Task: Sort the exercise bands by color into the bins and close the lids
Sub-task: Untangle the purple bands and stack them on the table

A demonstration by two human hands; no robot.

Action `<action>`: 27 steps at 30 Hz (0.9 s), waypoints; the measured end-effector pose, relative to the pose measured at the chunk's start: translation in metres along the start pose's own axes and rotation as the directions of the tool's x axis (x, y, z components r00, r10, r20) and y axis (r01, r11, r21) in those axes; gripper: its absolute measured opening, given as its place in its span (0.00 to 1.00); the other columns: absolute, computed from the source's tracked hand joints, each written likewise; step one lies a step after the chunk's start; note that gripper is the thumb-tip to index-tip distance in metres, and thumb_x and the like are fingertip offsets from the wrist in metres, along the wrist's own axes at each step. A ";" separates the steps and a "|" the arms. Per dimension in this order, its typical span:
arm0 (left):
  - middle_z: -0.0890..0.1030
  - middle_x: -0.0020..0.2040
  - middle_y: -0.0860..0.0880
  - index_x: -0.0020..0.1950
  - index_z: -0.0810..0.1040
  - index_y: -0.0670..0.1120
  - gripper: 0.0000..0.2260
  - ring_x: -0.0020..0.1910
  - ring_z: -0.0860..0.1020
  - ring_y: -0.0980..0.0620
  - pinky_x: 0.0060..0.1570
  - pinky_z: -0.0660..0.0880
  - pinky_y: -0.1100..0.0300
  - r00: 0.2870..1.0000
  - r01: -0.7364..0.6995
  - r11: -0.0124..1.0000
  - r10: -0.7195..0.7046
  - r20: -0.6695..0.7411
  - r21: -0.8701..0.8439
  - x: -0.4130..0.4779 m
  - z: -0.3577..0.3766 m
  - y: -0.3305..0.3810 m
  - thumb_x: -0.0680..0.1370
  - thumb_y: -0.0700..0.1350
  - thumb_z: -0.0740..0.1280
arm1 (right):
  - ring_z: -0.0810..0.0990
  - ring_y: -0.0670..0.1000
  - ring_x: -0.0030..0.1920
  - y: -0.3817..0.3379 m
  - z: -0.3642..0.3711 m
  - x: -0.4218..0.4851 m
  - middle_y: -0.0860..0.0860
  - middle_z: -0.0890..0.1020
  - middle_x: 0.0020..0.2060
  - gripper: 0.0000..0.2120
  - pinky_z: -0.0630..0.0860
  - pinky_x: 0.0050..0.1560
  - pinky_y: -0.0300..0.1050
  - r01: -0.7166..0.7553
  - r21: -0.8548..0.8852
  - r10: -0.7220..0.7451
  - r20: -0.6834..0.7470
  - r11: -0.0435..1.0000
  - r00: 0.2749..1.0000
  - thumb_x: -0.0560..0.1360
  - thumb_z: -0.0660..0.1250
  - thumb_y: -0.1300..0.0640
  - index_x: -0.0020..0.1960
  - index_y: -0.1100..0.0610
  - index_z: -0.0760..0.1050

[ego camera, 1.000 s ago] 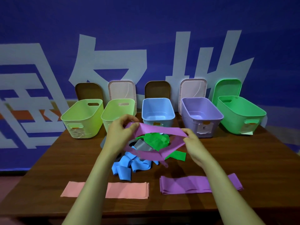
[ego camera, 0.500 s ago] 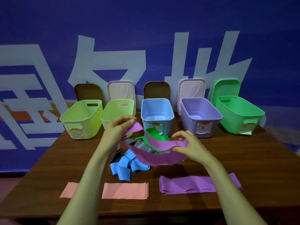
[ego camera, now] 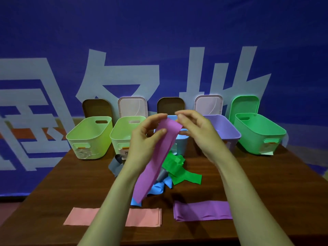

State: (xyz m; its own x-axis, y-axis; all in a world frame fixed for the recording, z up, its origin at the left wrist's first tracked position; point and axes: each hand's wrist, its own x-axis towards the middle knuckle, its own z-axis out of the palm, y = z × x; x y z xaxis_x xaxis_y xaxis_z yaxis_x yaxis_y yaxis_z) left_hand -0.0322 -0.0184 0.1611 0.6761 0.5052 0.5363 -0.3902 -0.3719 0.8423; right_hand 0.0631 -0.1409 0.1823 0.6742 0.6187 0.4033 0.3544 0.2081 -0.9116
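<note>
Both hands hold a purple band [ego camera: 158, 157] up in front of the row of bins, above the middle of the surface [ego camera: 266, 192]. It is a flat, wide, matte strip, smooth and unwrinkled. It hangs at a slant from its top edge near the blue bin [ego camera: 182, 144] down toward the person, its lower end dangling over the loose pile. The left hand [ego camera: 149, 137] pinches the band's upper left edge between thumb and curled fingers. The right hand [ego camera: 198, 132] pinches the top right corner with its fingertips, the other fingers loosely bent. Beneath lie a crumpled green band [ego camera: 177, 167], a grey band [ego camera: 115, 164] and a blue band [ego camera: 156, 189], tangled together. Near the front edge a pink band [ego camera: 143, 217] lies folded flat, partly hidden by the left forearm. Just to its right lies a folded purple band [ego camera: 202, 210], partly covered by the right forearm. Five open bins stand along the back: a yellow-green bin [ego camera: 90, 144], a pale green bin [ego camera: 120, 139], the blue one, a lavender bin [ego camera: 229, 134] and a green bin [ego camera: 253, 139]. Behind them, leaning upright on the blue wall [ego camera: 53, 32], are brown lids [ego camera: 96, 108], pale pink lids [ego camera: 132, 106] and a green lid [ego camera: 245, 105].
</note>
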 end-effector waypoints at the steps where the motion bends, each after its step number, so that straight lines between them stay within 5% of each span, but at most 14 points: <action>1: 0.81 0.54 0.57 0.54 0.78 0.57 0.19 0.52 0.77 0.63 0.47 0.72 0.71 1.000 -0.014 1.000 0.014 0.003 0.011 0.000 0.000 0.001 0.74 0.33 0.68 | 0.79 0.45 0.45 -0.005 0.003 0.004 0.49 0.81 0.45 0.04 0.78 0.46 0.38 0.044 -0.131 -0.045 -0.003 0.990 0.999 0.76 0.66 0.57 0.50 0.52 0.77; 4: 0.80 0.52 0.58 0.56 0.75 0.58 0.23 0.51 0.77 0.65 0.45 0.71 0.73 0.999 -0.051 0.998 0.051 0.007 0.038 -0.001 -0.003 0.003 0.73 0.31 0.68 | 0.79 0.46 0.43 -0.012 0.008 0.009 0.49 0.82 0.44 0.04 0.76 0.45 0.40 0.105 -0.402 -0.098 0.038 0.910 0.994 0.75 0.68 0.58 0.48 0.56 0.79; 8: 0.79 0.52 0.60 0.56 0.74 0.60 0.26 0.50 0.77 0.63 0.45 0.73 0.71 0.996 -0.091 0.992 0.091 0.000 0.084 -0.003 -0.008 0.004 0.72 0.29 0.68 | 0.80 0.50 0.44 -0.019 0.010 0.012 0.51 0.82 0.43 0.07 0.77 0.48 0.42 0.132 -0.478 -0.081 0.126 0.868 0.989 0.74 0.68 0.57 0.51 0.55 0.78; 13: 0.77 0.53 0.57 0.56 0.74 0.57 0.23 0.49 0.76 0.62 0.44 0.74 0.71 0.998 -0.046 0.999 0.046 -0.034 0.010 -0.004 -0.009 -0.001 0.72 0.32 0.71 | 0.80 0.54 0.44 -0.023 0.013 0.015 0.55 0.80 0.46 0.10 0.79 0.44 0.44 0.125 -0.411 -0.079 0.127 0.903 0.989 0.76 0.62 0.62 0.54 0.50 0.73; 16: 0.76 0.57 0.54 0.60 0.73 0.53 0.18 0.56 0.75 0.59 0.48 0.74 0.73 0.998 0.038 0.999 -0.038 -0.042 0.006 -0.006 -0.005 -0.010 0.73 0.41 0.71 | 0.78 0.54 0.44 -0.028 0.013 0.016 0.55 0.79 0.45 0.10 0.79 0.45 0.48 0.119 -0.418 -0.083 0.102 0.901 0.991 0.77 0.59 0.65 0.50 0.52 0.75; 19: 0.76 0.62 0.51 0.65 0.72 0.51 0.20 0.62 0.74 0.55 0.56 0.75 0.65 0.994 0.098 0.994 -0.094 0.063 -0.058 -0.009 -0.002 -0.018 0.74 0.50 0.69 | 0.77 0.48 0.43 -0.035 0.013 0.017 0.55 0.80 0.46 0.09 0.79 0.43 0.42 0.112 -0.379 -0.081 0.098 0.918 0.992 0.77 0.58 0.65 0.48 0.57 0.77; 22: 0.78 0.61 0.49 0.65 0.72 0.54 0.19 0.60 0.78 0.51 0.53 0.77 0.57 0.967 0.243 0.943 -0.218 0.130 -0.226 -0.011 0.001 -0.017 0.75 0.55 0.66 | 0.79 0.52 0.43 -0.038 0.010 0.020 0.58 0.79 0.47 0.14 0.80 0.44 0.41 -0.001 -0.172 0.022 0.120 0.985 0.993 0.78 0.53 0.68 0.50 0.60 0.76; 24: 0.79 0.60 0.48 0.65 0.72 0.53 0.19 0.57 0.80 0.49 0.54 0.77 0.53 0.963 0.258 0.929 -0.223 0.154 -0.265 -0.013 0.002 -0.015 0.75 0.51 0.66 | 0.81 0.53 0.45 -0.037 0.008 0.020 0.59 0.80 0.47 0.14 0.80 0.49 0.43 0.064 -0.241 -0.030 0.141 0.968 0.989 0.76 0.56 0.70 0.52 0.59 0.77; 27: 0.80 0.59 0.48 0.61 0.74 0.54 0.15 0.55 0.81 0.48 0.56 0.76 0.53 0.975 0.188 0.954 -0.152 0.161 -0.234 -0.014 0.004 -0.014 0.76 0.39 0.66 | 0.77 0.44 0.38 -0.034 0.007 0.018 0.55 0.80 0.40 0.08 0.74 0.43 0.33 0.224 -0.451 -0.158 0.181 0.864 0.971 0.71 0.68 0.66 0.48 0.56 0.80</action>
State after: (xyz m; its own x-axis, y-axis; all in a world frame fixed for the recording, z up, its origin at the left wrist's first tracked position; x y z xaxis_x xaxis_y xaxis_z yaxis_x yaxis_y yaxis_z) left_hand -0.0338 -0.0231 0.1418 0.8191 0.4243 0.3860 -0.3918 -0.0776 0.9168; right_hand 0.0590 -0.1315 0.2198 0.4812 0.7050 0.5210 0.7499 -0.0232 -0.6612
